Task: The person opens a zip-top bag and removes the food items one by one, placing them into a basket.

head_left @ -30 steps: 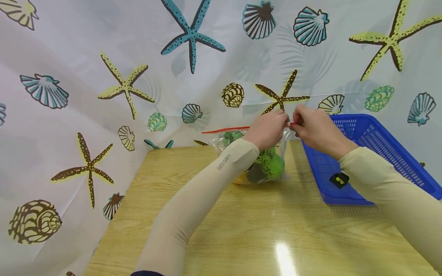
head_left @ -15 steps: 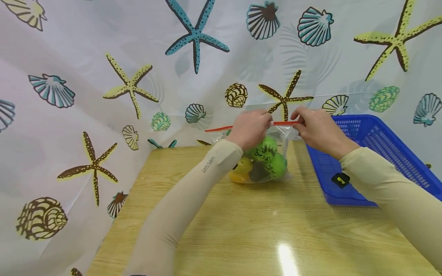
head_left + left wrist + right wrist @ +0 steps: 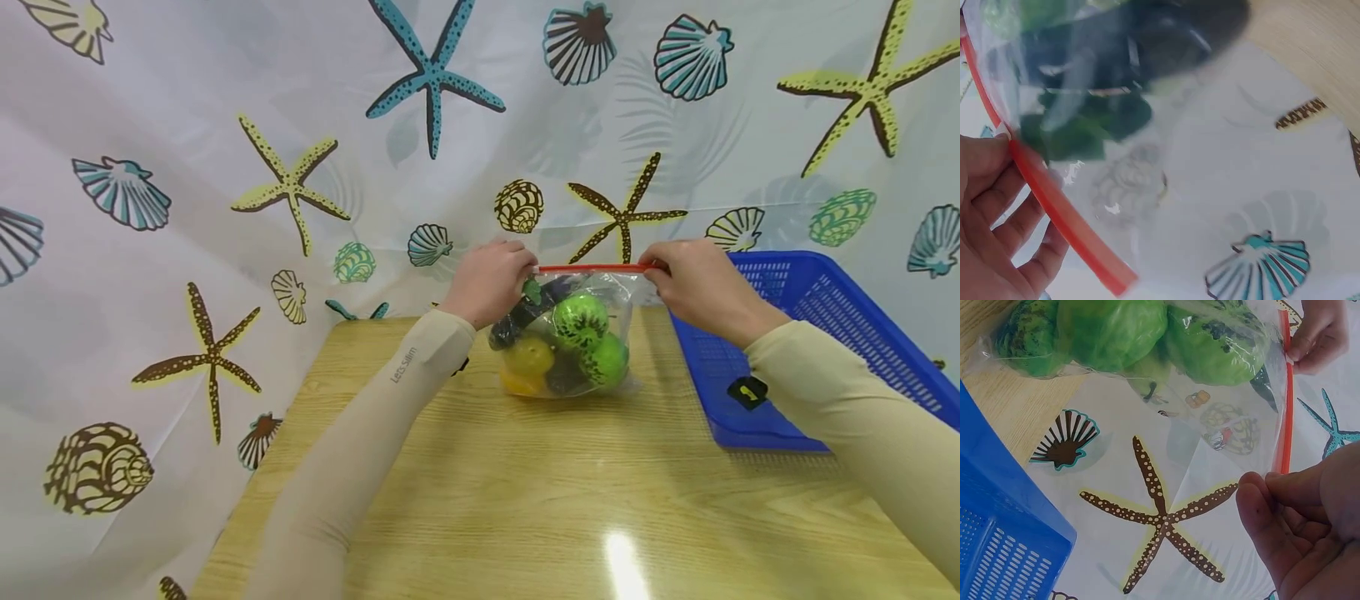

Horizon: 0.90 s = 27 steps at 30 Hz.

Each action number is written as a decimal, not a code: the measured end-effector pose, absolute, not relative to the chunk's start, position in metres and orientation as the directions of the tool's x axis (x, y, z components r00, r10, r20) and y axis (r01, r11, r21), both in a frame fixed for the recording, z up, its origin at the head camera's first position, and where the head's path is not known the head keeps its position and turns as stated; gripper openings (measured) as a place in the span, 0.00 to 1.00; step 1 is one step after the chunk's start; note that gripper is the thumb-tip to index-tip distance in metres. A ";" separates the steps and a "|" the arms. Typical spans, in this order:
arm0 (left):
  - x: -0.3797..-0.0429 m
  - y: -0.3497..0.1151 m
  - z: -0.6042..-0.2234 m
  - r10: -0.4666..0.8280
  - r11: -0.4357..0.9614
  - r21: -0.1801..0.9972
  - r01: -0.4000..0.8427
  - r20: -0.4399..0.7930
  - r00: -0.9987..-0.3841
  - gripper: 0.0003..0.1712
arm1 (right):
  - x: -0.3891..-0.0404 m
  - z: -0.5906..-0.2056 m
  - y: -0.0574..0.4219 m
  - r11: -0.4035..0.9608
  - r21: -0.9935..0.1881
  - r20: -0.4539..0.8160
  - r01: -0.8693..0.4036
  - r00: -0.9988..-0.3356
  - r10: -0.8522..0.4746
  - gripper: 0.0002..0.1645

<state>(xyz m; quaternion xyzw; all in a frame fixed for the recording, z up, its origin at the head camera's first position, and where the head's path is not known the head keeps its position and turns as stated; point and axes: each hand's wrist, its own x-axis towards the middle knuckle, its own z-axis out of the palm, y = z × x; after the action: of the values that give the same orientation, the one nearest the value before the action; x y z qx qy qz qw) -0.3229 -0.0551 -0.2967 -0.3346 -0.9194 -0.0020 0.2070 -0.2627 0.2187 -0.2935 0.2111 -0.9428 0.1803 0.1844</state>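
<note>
A clear slider zip bag (image 3: 617,302) with a red strip (image 3: 588,268) along its top stands upright at the table's back. Inside show two round green pieces (image 3: 581,320) with dark markings, a yellow round one (image 3: 529,357), dark long pieces and something leafy green (image 3: 1085,122). My left hand (image 3: 489,282) pinches the small white slider (image 3: 1002,130) on the strip, thumb on the near side. Past it, the strip's loose end hangs free in the left wrist view. With thumb and index finger, my right hand (image 3: 699,282) pinches the bag's right top corner.
A blue perforated basket (image 3: 832,292) stands on the table's right, partly behind my right forearm. A small black thing with a yellow mark (image 3: 747,392) shows near its front. Behind the wooden table (image 3: 525,483) hangs a white cloth (image 3: 465,192) with starfish and shells.
My left hand has slid the white slider leftward along the red strip, away from my right hand. The right hand keeps its pinch on the corner. More of the bag's contents show now.
</note>
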 end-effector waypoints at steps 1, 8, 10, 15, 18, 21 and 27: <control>-0.325 -0.059 -0.298 0.610 0.777 -0.125 0.617 0.391 -0.689 0.13 | -0.263 -0.293 0.219 0.846 -0.262 0.424 -0.464 -0.843 -0.331 0.09; -0.325 -0.084 -0.299 0.576 0.797 -0.102 0.596 0.426 -0.697 0.11 | -0.263 -0.294 0.220 0.846 -0.260 0.424 -0.465 -0.842 -0.333 0.09; -0.324 -0.090 -0.299 0.568 0.802 -0.100 0.589 0.434 -0.700 0.11 | -0.263 -0.294 0.221 0.846 -0.260 0.424 -0.466 -0.842 -0.333 0.09; -0.325 -0.104 -0.301 0.555 0.812 -0.101 0.575 0.442 -0.705 0.12 | -0.263 -0.294 0.222 0.846 -0.262 0.422 -0.464 -0.844 -0.332 0.09; -0.326 -0.113 -0.302 0.554 0.812 -0.104 0.574 0.447 -0.703 0.12 | -0.263 -0.294 0.223 0.849 -0.265 0.415 -0.457 -0.849 -0.328 0.09; -0.327 -0.120 -0.303 0.548 0.816 -0.098 0.570 0.448 -0.707 0.12 | -0.263 -0.295 0.224 0.850 -0.264 0.412 -0.455 -0.850 -0.328 0.10; -0.327 -0.133 -0.305 0.525 0.831 -0.078 0.551 0.441 -0.728 0.12 | -0.263 -0.295 0.225 0.847 -0.261 0.411 -0.463 -0.847 -0.336 0.10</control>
<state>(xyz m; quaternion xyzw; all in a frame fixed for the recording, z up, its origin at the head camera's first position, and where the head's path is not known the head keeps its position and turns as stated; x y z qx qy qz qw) -0.3269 -0.1329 -0.3054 -0.2895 -0.9292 -0.0293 0.2281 -0.2633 0.2250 -0.2950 0.2116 -0.9444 0.1780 0.1778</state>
